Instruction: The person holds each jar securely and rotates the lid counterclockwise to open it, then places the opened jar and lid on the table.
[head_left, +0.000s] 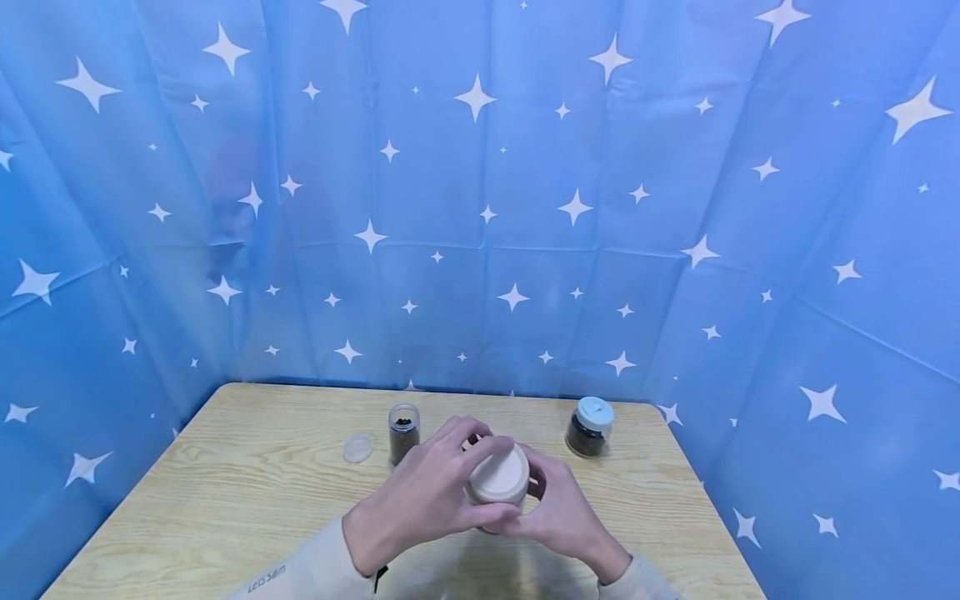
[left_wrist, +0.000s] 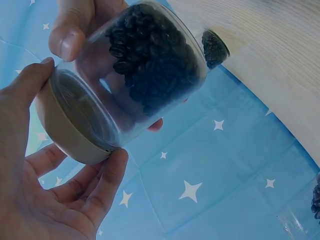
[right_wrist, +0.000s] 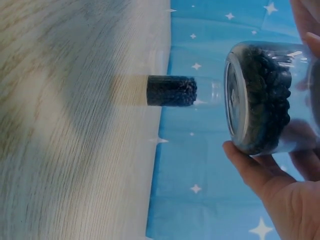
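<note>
Between both hands is a clear jar, held above the table and partly filled with dark, glossy beans that look like coffee beans. Its off-white lid sits on the mouth and faces up toward the head camera. The left hand grips the lid, thumb on one side and fingertips on the other, as the left wrist view shows. Around the glass body curls the right hand; in the right wrist view its thumb lies near the jar's base. The hands cover much of the jar in the head view.
Left of the hands stands a slim, lidless jar of dark contents, with a clear round lid lying beside it. A jar with a light-blue lid stands at the back right. Behind the wooden table hangs a starry blue curtain.
</note>
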